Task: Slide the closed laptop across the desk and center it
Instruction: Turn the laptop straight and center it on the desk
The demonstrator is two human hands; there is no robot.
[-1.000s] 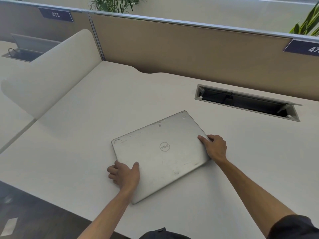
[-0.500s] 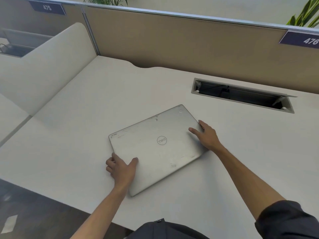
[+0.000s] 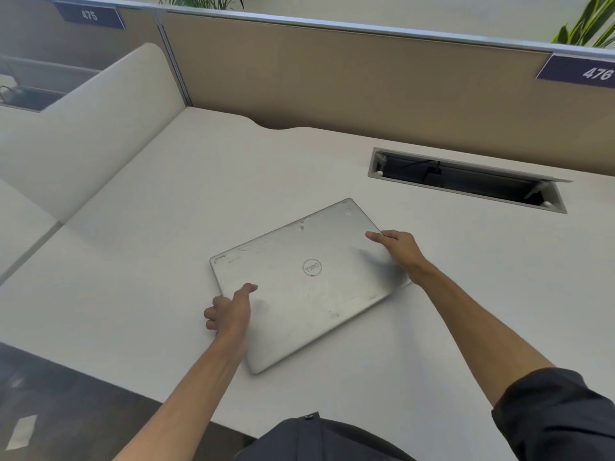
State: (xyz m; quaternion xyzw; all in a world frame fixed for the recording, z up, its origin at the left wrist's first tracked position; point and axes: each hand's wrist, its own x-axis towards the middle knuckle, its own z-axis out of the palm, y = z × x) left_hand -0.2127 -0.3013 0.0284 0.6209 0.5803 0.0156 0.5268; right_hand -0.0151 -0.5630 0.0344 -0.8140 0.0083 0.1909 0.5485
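Laptop [image 3: 306, 281] lies crooked between both hands; left hand [image 3: 229, 314] and right hand [image 3: 397, 249] pinch its opposite short edges.

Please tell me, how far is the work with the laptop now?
Done: the laptop is closed and lies flat on the desk. In hand: the left hand grips its near-left edge and the right hand its right edge. Left: it lies skewed, one corner pointing toward the cable slot, so squaring and centring remain.
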